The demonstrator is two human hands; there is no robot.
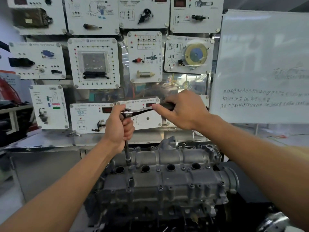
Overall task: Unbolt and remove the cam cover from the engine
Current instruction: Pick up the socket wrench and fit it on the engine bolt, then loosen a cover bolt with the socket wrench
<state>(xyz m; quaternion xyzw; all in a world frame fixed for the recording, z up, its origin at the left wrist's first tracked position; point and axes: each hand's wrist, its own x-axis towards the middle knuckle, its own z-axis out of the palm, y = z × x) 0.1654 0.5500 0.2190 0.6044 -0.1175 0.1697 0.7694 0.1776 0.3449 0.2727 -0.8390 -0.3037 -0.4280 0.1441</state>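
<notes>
The grey metal cam cover (167,180) lies across the engine at bottom centre, with spark-plug holes in a row and several bolts along its edges. A ratchet wrench (142,111) with a long extension bar (127,151) stands upright, its socket (128,160) down on a bolt near the cover's left end. My left hand (118,126) grips the top of the extension just under the ratchet head. My right hand (182,109) grips the black handle, which points right. A loose socket (131,180) stands on the cover.
A training board (93,62) with mounted car parts fills the wall behind. A whiteboard (260,67) with writing stands at right. A steel bench ledge (50,139) runs behind the engine. A shiny round part (275,221) is at bottom right.
</notes>
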